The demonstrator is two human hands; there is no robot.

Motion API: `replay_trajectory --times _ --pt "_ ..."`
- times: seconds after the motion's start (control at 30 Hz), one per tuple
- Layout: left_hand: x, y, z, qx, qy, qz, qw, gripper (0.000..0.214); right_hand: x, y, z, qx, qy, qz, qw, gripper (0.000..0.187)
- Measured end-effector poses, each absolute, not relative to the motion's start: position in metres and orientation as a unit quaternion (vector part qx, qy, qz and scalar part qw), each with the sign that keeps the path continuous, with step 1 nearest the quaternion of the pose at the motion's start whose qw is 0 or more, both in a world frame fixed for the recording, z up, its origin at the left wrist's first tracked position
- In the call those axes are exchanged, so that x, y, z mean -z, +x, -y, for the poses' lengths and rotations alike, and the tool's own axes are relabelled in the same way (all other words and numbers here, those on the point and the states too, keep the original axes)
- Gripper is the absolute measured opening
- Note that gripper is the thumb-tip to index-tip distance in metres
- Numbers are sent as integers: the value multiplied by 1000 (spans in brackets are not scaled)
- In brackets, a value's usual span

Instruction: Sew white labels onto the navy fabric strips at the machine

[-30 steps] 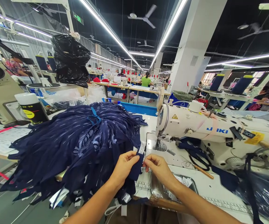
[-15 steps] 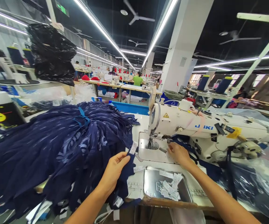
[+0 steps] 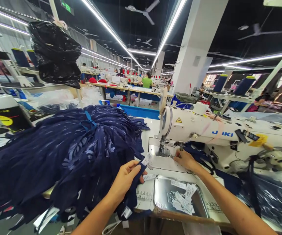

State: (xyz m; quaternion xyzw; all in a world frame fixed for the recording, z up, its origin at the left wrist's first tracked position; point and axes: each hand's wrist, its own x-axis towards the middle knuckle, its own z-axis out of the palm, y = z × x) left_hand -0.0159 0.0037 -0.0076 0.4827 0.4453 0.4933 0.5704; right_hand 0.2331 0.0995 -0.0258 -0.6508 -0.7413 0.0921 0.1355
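My left hand (image 3: 128, 178) pinches the edge of a navy fabric piece (image 3: 134, 191) between thumb and fingers. A white printed label (image 3: 146, 159) lies on that piece just past my fingertips. The fabric belongs to or overlaps a big navy bundle (image 3: 82, 147) tied with a blue strip (image 3: 89, 121). My right hand (image 3: 186, 160) rests at the bed of a white sewing machine (image 3: 204, 125), right of the needle area, its fingers curled together. Whatever lies between them is hidden. Another white label (image 3: 149, 176) lies on the table beside my left hand.
A metal tray (image 3: 160, 199) with several loose labels (image 3: 185, 199) sits at the table's front edge. Navy pieces in clear plastic (image 3: 270, 199) lie to the right. A black plastic bag (image 3: 55, 54) hangs at upper left. A person in green (image 3: 147, 81) sits far ahead.
The view has shifted slightly, moving most things a little right in the picture. My left hand has brought the labelled fabric edge slightly forward; my right hand stays by the machine bed.
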Motion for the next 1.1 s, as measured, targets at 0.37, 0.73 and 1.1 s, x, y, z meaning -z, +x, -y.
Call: replay_trajectory --times 0.37,0.73,1.1 --pt "11 -18 -5 -492 485 -438 576 24 -3 162 -18 -375 -376 783 324 20" --pt "13 -18 -4 -497 477 -423 589 24 2 123 -32 -388 -388 729 409 30" --pt "17 -20 -6 -494 497 -423 575 27 13 124 -32 -272 -383 781 412 26"
